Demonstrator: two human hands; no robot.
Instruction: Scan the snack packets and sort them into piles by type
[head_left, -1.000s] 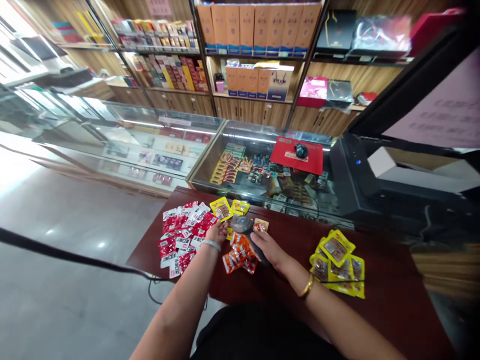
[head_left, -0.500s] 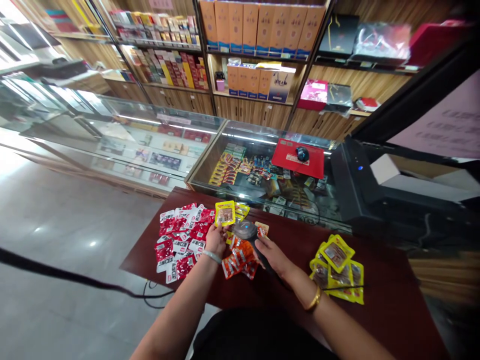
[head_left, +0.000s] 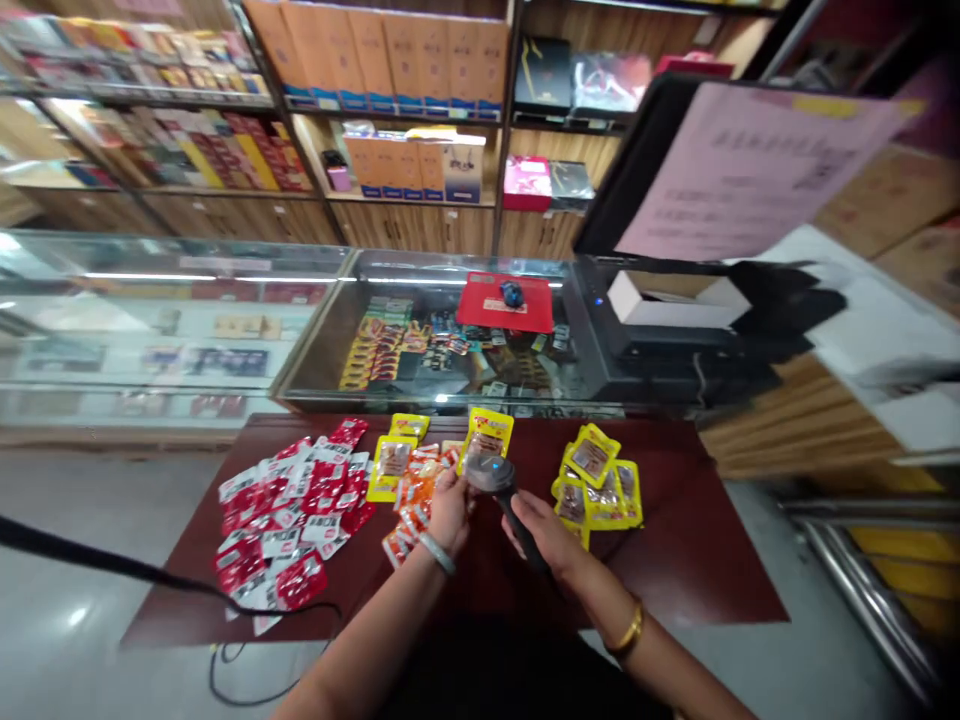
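Note:
My left hand [head_left: 450, 512] is closed on the lower edge of a yellow snack packet [head_left: 487, 430], held up above the dark red table. Wrapped round the handle of a black barcode scanner [head_left: 491, 472] is my right hand [head_left: 541, 530]; the scanner's head covers the packet's lower part. Orange snack packets [head_left: 420, 490] lie in a heap beside my left hand, with a few yellow packets [head_left: 391, 462] just behind them. Many red-and-white packets [head_left: 300, 490] are spread at the left. A pile of yellow packets [head_left: 596, 480] rests to the right of my right hand.
Behind the table [head_left: 675, 560] runs a glass display counter [head_left: 330, 330] with goods inside. A red mat [head_left: 480, 300] with a mouse lies on it. A black checkout machine [head_left: 600, 330] stands at the right. A black cable [head_left: 135, 565] crosses the left side.
The view has turned to the right. My left hand has carried the yellow packet rightward, away from the red-and-white packets, and it is now behind the scanner's head. The scanner stays in my right hand.

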